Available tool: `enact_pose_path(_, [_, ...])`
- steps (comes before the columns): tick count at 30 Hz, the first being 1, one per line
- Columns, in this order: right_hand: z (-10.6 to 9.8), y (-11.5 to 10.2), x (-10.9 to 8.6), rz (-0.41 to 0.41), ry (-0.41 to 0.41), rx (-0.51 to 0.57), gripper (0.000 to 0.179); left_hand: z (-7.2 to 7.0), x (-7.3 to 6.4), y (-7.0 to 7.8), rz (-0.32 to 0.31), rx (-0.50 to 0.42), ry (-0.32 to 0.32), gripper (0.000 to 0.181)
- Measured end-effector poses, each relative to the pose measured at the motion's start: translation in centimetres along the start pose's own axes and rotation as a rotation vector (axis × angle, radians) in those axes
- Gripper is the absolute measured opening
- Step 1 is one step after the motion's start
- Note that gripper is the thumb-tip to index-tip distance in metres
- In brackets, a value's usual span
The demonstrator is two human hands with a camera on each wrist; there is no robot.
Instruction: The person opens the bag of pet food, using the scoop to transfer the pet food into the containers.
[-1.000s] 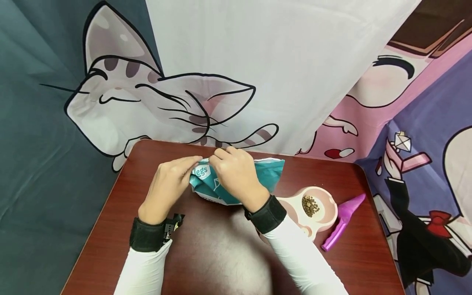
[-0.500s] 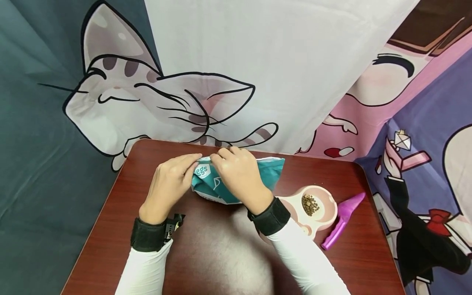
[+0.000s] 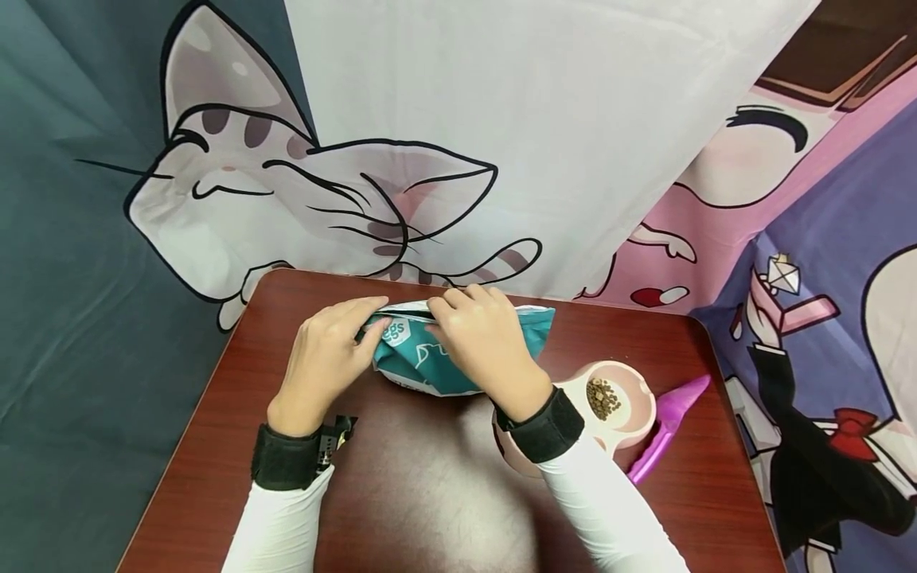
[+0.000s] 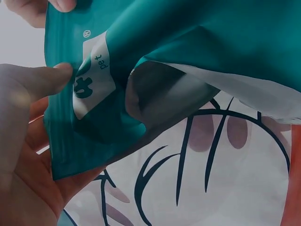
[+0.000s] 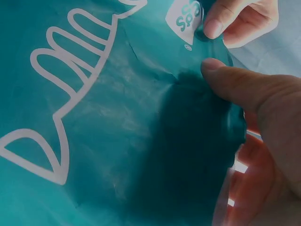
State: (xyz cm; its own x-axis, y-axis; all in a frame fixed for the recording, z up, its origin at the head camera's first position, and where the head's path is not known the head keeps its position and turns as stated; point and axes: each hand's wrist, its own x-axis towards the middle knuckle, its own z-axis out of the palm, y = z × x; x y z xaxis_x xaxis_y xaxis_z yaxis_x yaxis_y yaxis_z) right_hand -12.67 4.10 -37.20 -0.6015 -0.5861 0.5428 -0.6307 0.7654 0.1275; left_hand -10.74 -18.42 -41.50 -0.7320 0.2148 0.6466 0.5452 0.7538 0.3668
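A teal pouch (image 3: 415, 362) with white lettering and a white line drawing stands near the table's far edge. Its left top corner lies between the thumb and fingers of my left hand (image 3: 318, 362). In the left wrist view that thumb (image 4: 49, 80) presses the printed front while the other fingers are behind the bag. My right hand (image 3: 490, 342) grips the same top edge further right, its thumb (image 5: 230, 80) on the front and its fingers partly hidden behind. Between the hands, a dark slit shows along the top.
A pink and white double bowl (image 3: 640, 410) stands right of the pouch, partly covered by my right wrist. Brown kibble (image 3: 603, 398) lies in one of its dishes. Beside it is a shiny purple scoop-like tool (image 3: 666, 426). Printed cloth (image 3: 573, 119) hangs behind the wooden table (image 3: 408, 509).
My right hand has moved right along the pouch's top edge. The left thumb has spread from the index finger, and a dark slit now shows at the top between the hands.
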Motion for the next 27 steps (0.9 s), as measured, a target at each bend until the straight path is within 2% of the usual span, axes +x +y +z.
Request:
enact_pose_path(9, [-1.1, 1.4, -0.8, 0.048, -0.114, 0.004, 0.031, 0.1, 0.5, 0.7, 0.069, 0.043, -0.007, 0.035])
enact_pose_path(15, [-2.2, 3.0, -1.7, 0.121, -0.218, 0.037, 0.031, 0.4, 1.0, 1.6, 0.120, 0.056, -0.013, 0.040])
enact_pose_path(23, [-3.2, 4.3, -2.2, 0.161, -0.229, 0.068, 0.026, 1.2, 2.0, 3.5, 0.197, 0.047, -0.050, 0.052])
enact_pose_path(27, [-3.3, 4.7, -2.2, 0.123, -0.196, 0.098, 0.016, 1.9, 2.7, 4.4, 0.239, 0.071, -0.088, 0.048])
